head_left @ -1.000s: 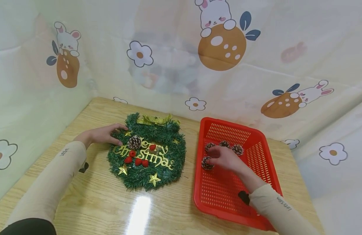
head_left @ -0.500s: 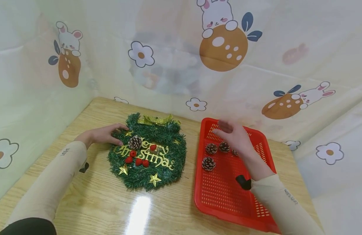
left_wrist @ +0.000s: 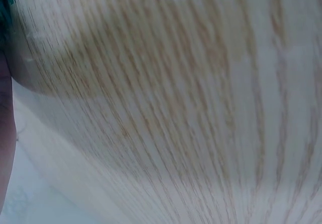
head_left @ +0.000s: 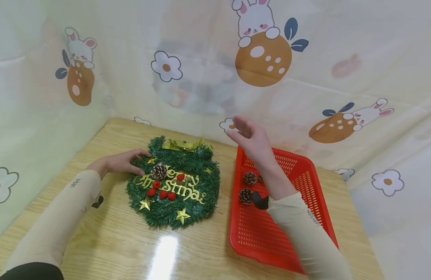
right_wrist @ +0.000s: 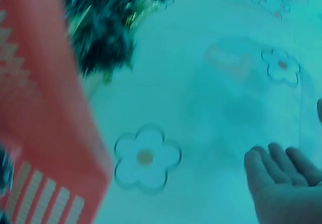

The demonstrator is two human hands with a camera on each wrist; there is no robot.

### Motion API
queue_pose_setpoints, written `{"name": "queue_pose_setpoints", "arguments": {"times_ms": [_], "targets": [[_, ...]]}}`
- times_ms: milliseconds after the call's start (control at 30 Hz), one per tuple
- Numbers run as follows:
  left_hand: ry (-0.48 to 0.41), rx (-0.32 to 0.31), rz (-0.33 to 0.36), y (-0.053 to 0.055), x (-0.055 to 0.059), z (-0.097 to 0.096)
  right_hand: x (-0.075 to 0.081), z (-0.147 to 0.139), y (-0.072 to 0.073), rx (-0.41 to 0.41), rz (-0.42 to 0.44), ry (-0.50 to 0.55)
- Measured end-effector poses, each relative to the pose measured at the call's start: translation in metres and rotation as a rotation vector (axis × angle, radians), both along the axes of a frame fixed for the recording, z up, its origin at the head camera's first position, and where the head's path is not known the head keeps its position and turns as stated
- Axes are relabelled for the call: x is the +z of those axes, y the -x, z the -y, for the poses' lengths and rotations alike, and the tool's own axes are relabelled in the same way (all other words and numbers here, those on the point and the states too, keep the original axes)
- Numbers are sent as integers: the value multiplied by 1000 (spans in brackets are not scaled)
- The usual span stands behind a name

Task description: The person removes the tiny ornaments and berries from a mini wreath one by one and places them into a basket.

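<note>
In the head view, a green Christmas wreath (head_left: 201, 212) lies on the table with gold lettering, gold stars, red berries and a pine cone (head_left: 158, 171). My left hand (head_left: 121, 161) rests on its left edge, thumb and fingers spread apart. A sliver of that hand (left_wrist: 5, 133) shows beside the green tinsel in the left wrist view. My right hand (head_left: 254, 142) is raised above the back of a red basket (head_left: 233, 229), fingers loosely bent and holding nothing. Pine cones (head_left: 245, 196) lie in the basket, partly hidden by my right forearm.
The basket stands right of the wreath on a wooden table (head_left: 114, 241). A pale curtain (head_left: 201, 93) printed with rabbits and flowers hangs behind the table and along its sides. A gold ribbon bow (head_left: 183, 145) tops the wreath.
My right hand has come up from among the pine cones in the basket, first to the right, then up and left above its back rim. My left hand stays on the wreath.
</note>
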State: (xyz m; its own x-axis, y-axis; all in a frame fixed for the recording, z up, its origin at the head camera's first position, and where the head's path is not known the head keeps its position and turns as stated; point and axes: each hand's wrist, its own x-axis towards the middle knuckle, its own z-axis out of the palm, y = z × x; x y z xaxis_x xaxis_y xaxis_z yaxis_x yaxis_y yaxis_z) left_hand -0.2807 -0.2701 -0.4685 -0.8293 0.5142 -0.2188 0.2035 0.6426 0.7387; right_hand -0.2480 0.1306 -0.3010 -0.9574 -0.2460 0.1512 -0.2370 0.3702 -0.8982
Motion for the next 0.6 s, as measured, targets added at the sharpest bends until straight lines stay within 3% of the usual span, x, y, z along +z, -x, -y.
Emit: {"name": "queue_pose_setpoints", "arguments": {"times_ms": [133,267,400,600], "targets": [[-2,-1,7,-1,2,0,4,34,-8,139,-48,-20],[-3,-4,4,0,2,-1,-2,61,-8,227,-78,-32],[-5,-3,-1,1,2,-1,-18,83,2,293,-80,-51],[-10,0,3,0,2,0,-44,108,12,341,-93,-169]]}}
